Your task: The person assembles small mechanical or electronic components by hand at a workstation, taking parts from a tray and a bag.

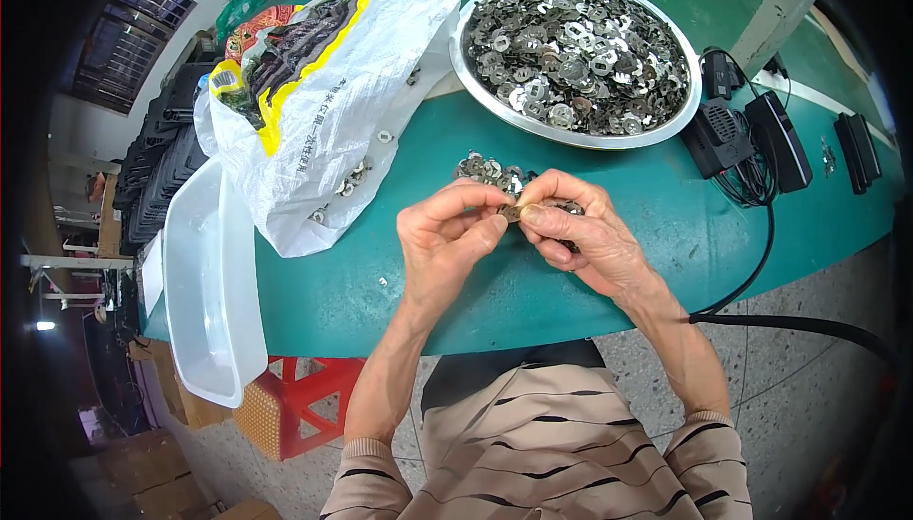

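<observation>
Both hands meet over the green table point(590, 263): the left hand point(447, 235) and right hand point(580, 230) pinch one small metal washer point(512, 212) between fingertips. It looks like fitting or checking pieces from the small pile point(487, 171); next calls for a steady fingertip grip.

A workshop: green workbench point(533, 292), basin point(475, 73) of stamped metal parts point(580, 45), stacked cartons point(143, 472).

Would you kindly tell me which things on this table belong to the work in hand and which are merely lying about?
In the work:
left hand and right hand, pinching a small metal part
small pile of parts
metal basin full of parts

Lying about:
woven plastic sack
clear plastic tub
black power adapters
</observation>
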Action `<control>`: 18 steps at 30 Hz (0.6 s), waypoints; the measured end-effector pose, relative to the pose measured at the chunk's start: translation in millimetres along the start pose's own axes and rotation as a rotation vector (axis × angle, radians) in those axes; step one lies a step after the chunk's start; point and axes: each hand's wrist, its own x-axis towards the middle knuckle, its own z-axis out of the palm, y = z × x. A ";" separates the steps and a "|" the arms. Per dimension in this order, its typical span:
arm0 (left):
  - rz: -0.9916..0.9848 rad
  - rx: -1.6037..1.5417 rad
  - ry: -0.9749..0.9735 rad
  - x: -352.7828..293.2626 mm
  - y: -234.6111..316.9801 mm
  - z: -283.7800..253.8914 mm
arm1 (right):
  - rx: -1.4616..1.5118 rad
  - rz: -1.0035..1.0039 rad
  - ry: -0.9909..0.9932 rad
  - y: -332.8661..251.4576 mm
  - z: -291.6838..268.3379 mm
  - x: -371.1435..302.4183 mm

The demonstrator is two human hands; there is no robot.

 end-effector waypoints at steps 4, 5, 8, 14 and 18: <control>0.067 0.054 -0.024 0.4 -2.3 -1.9 | 0.022 0.025 0.009 1.2 -0.4 -0.1; 0.059 0.079 -0.023 0.2 -1.3 -1.1 | 0.044 0.036 -0.003 2.0 -1.4 0.0; 0.027 0.066 -0.021 -1.1 -0.6 -0.5 | 0.073 0.057 -0.022 2.5 -2.9 0.2; -0.036 -0.028 -0.048 0.7 -2.3 -3.6 | 0.101 0.088 -0.055 3.5 -5.3 0.5; -0.062 -0.038 -0.030 0.3 -5.1 -4.3 | 0.109 0.101 -0.076 3.7 -6.9 0.2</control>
